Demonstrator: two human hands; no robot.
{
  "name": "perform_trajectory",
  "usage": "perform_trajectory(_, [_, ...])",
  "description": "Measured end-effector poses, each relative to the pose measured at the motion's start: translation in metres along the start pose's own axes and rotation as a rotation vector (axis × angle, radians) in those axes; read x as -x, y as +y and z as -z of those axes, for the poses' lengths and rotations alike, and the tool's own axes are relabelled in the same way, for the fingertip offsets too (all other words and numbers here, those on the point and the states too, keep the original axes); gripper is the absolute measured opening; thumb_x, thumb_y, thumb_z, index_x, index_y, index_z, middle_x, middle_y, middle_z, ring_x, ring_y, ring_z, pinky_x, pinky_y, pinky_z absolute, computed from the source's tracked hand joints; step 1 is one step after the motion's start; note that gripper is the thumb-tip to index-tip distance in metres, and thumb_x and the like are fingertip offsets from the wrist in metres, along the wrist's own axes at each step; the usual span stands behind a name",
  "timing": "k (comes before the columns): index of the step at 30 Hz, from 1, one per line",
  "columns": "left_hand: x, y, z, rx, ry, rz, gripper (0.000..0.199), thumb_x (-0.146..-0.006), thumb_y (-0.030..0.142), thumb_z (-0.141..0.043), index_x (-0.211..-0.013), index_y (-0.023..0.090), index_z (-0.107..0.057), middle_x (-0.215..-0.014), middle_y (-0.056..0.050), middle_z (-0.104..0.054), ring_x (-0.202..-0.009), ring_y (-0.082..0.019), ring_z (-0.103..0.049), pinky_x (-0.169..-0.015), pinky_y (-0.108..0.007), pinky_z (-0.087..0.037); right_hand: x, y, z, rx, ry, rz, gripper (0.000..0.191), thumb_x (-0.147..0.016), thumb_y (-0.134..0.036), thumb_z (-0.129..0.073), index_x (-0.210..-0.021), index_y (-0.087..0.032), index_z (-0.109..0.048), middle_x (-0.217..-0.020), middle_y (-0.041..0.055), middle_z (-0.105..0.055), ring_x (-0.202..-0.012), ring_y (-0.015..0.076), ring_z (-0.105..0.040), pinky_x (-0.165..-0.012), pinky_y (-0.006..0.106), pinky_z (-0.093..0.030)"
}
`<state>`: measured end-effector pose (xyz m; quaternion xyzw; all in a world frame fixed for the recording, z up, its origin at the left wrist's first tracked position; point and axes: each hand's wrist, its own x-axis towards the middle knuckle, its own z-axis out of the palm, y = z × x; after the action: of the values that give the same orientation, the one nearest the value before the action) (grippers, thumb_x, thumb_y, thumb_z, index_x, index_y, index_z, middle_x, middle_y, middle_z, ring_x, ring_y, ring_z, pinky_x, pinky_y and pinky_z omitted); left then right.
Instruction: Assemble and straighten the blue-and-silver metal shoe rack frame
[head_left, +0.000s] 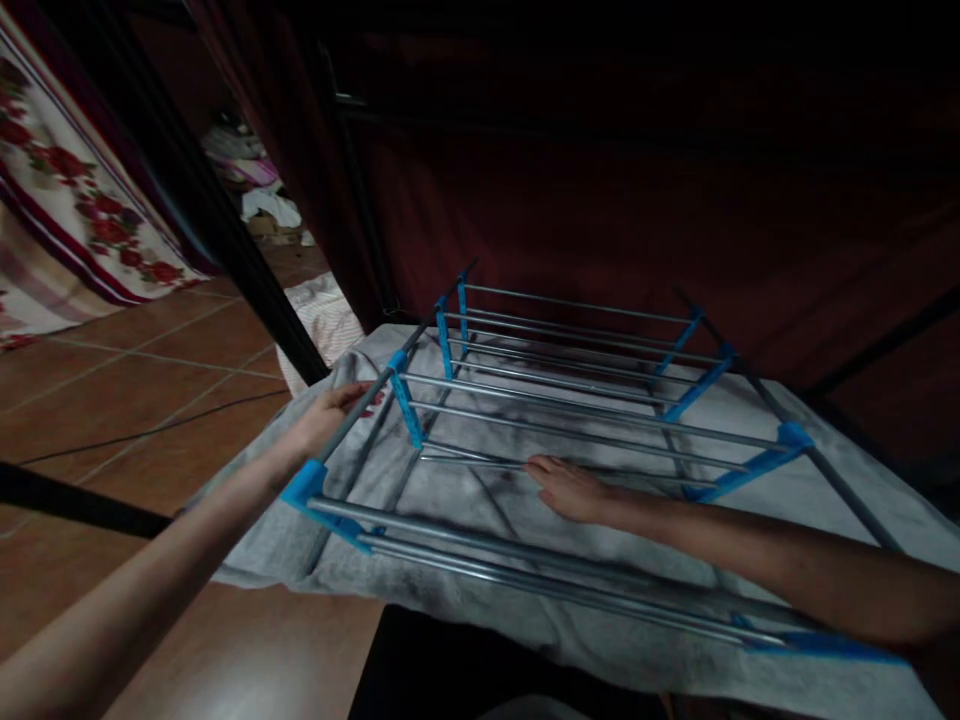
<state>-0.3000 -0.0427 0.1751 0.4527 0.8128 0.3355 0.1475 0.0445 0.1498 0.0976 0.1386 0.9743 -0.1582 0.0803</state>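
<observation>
A rack of grey metal tubes with blue plastic brackets (406, 400) lies across a bed, its rods running left to right. My left hand (330, 412) is at the rack's left side tube (360, 412), between two brackets; its fingers curl round the tube from the outer side and are partly hidden by it. Inside the frame, my right hand (574, 490) is closed on a thin metal rod (469, 460), low over the blanket. The rod's left end lies close to the foot of a blue bracket. My right forearm passes above the near rods (525, 575).
A grey blanket (465, 510) covers the bed under the rack. Dark red curtains (600, 210) hang behind, and dark posts (247, 260) stand at the left. A floral cloth (97, 210) hangs over the tiled floor (150, 400), where a black cable (165, 428) runs. Piled clothes (262, 200) lie farther back.
</observation>
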Motion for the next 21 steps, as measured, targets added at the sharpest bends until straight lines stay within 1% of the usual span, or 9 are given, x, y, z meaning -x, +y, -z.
perform_trajectory(3, [0.003, -0.028, -0.024, 0.033, -0.112, -0.018, 0.04, -0.1, 0.034, -0.036, -0.131, 0.016, -0.053, -0.129, -0.008, -0.066, -0.117, -0.018, -0.061, -0.095, -0.027, -0.053, -0.037, -0.007, -0.008, 0.064, -0.044, -0.061, 0.041, -0.084, -0.006, -0.039, -0.117, -0.02, -0.06, -0.119, 0.0118, -0.064, -0.1, 0.0247, -0.064, -0.085, 0.038, -0.05])
perform_trajectory(5, [0.005, -0.042, -0.044, 0.02, -0.157, -0.053, 0.039, -0.096, 0.026, -0.041, -0.133, 0.021, -0.053, -0.132, -0.007, -0.065, -0.121, -0.018, -0.06, -0.099, -0.029, -0.051, -0.055, -0.012, -0.013, 0.095, -0.062, -0.1, 0.04, -0.084, -0.004, -0.037, -0.113, -0.02, -0.06, -0.116, 0.0121, -0.064, -0.095, 0.0245, -0.065, -0.081, 0.039, -0.05])
perform_trajectory(7, [0.005, -0.053, -0.065, 0.106, -0.212, -0.104, 0.044, -0.092, 0.024, -0.044, -0.135, 0.023, -0.051, -0.134, -0.007, -0.063, -0.125, -0.02, -0.058, -0.105, -0.034, -0.049, -0.069, -0.016, -0.018, 0.106, -0.054, -0.117, 0.042, -0.084, -0.002, -0.034, -0.113, -0.02, -0.059, -0.119, 0.0129, -0.062, -0.096, 0.0251, -0.065, -0.081, 0.04, -0.049])
perform_trajectory(10, [0.0, -0.07, -0.093, 0.322, -0.25, -0.118, 0.052, -0.087, 0.03, -0.05, -0.138, 0.018, -0.048, -0.134, -0.011, -0.062, -0.127, -0.024, -0.056, -0.108, -0.043, -0.046, -0.085, -0.022, -0.023, 0.12, -0.051, -0.137, 0.044, -0.086, -0.002, -0.031, -0.117, -0.02, -0.057, -0.121, 0.0128, -0.062, -0.098, 0.0252, -0.065, -0.08, 0.039, -0.049])
perform_trajectory(13, [-0.009, -0.087, -0.114, 0.449, -0.232, -0.107, 0.055, -0.084, 0.035, -0.056, -0.135, 0.016, -0.051, -0.138, -0.014, -0.058, -0.128, -0.026, -0.054, -0.113, -0.045, -0.041, -0.095, -0.023, -0.025, 0.14, -0.058, -0.094, 0.044, -0.087, -0.003, -0.034, -0.123, -0.019, -0.053, -0.122, 0.0126, -0.061, -0.1, 0.0251, -0.064, -0.079, 0.037, -0.049])
perform_trajectory(15, [-0.015, -0.098, -0.125, 0.518, -0.207, -0.116, 0.054, -0.082, 0.04, -0.06, -0.13, 0.016, -0.056, -0.138, -0.015, -0.059, -0.128, -0.028, -0.054, -0.115, -0.047, -0.037, -0.096, -0.021, -0.025, 0.141, -0.072, -0.055, 0.05, -0.083, 0.0, -0.037, -0.127, -0.019, -0.051, -0.125, 0.0122, -0.059, -0.101, 0.0241, -0.063, -0.08, 0.035, -0.048])
perform_trajectory(18, [-0.019, -0.111, -0.135, 0.6, -0.175, -0.117, 0.054, -0.078, 0.048, -0.067, -0.121, 0.016, -0.063, -0.132, -0.016, -0.062, -0.126, -0.032, -0.055, -0.114, -0.05, -0.037, -0.094, -0.013, -0.021, 0.099, -0.088, -0.071, 0.053, -0.08, 0.003, -0.038, -0.125, -0.02, -0.051, -0.128, 0.0108, -0.057, -0.099, 0.0212, -0.064, -0.08, 0.032, -0.047])
perform_trajectory(21, [-0.02, -0.117, -0.14, 0.642, -0.154, -0.105, 0.052, -0.076, 0.048, -0.071, -0.117, 0.017, -0.065, -0.127, -0.014, -0.065, -0.122, -0.033, -0.058, -0.111, -0.05, -0.04, -0.089, -0.002, -0.017, 0.011, -0.056, -0.082, 0.044, -0.088, -0.004, -0.039, -0.126, -0.022, -0.051, -0.126, 0.0091, -0.058, -0.1, 0.02, -0.063, -0.083, 0.031, -0.047])
